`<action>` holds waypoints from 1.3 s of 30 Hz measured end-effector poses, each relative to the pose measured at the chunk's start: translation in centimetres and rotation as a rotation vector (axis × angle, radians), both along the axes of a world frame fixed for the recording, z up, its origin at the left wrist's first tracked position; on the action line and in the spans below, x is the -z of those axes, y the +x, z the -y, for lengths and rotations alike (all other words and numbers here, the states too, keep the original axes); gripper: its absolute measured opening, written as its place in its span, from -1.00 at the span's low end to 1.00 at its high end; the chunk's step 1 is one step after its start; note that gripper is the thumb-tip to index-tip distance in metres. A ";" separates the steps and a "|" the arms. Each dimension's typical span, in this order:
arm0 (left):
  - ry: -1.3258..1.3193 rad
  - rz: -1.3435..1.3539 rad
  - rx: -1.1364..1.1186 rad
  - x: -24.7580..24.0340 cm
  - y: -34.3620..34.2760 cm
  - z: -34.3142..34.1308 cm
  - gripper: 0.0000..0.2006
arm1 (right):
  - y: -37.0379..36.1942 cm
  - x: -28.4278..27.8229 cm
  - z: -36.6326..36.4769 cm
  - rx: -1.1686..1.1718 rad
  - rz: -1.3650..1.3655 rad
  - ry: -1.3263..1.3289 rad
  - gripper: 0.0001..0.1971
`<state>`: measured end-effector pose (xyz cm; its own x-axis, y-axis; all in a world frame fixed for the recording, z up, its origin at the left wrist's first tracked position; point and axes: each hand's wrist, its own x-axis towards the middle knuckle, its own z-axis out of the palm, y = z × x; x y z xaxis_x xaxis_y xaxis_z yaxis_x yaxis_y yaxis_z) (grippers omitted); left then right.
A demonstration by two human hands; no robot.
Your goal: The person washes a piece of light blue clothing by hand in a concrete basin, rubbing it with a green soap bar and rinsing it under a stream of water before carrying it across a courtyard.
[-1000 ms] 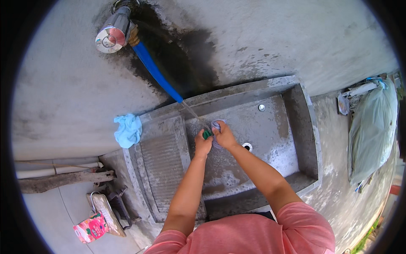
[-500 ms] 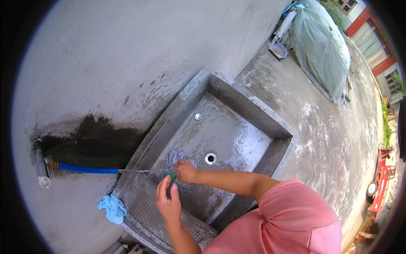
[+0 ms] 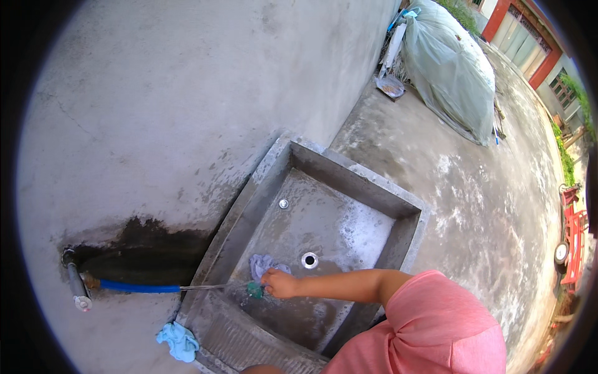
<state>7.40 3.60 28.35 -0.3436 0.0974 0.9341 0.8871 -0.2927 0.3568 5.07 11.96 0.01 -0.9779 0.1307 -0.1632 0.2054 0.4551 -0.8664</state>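
Had the right hand (image 3: 280, 284) low in the concrete basin (image 3: 374, 177), fingers curled just beside the green object (image 3: 255, 289) and at the near edge of the crumpled purple-grey cloth (image 3: 266, 263). Could not tell a firm grip on either from a mere touch, with fingertips too small and splashed over to read. Had the hands apart, judging by the lack of a second one in the basin; could not tell the state of the left, out of view.

Saw the cloth and the green object lying on the basin's hose side, to the left of the open drain (image 3: 309, 260). Saw the blue hose (image 3: 140, 287) sending a water stream (image 3: 205, 287) onto the green object. Noticed white foam (image 3: 366, 232) over the basin floor's far right, and a light-blue cloth (image 3: 178, 341) hanging over the corner beside the ribbed washboard (image 3: 240, 349).

Judged the work as partway along: already supplied with running water, not yet finished with the purple-grey cloth, not yet rid of the foam. Could not tell the light-blue cloth as done or waiting.
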 end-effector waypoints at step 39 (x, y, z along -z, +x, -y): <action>0.060 0.061 0.078 -0.4 -0.2 0.5 -0.86 | 0.6 2.0 0.5 -0.128 0.150 -0.011 -0.79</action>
<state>7.22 3.13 28.74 -0.3930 0.0709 0.9168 0.8381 -0.3824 0.3889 5.64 11.49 -1.98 -0.9509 0.0037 -0.3094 0.2738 0.4762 -0.8356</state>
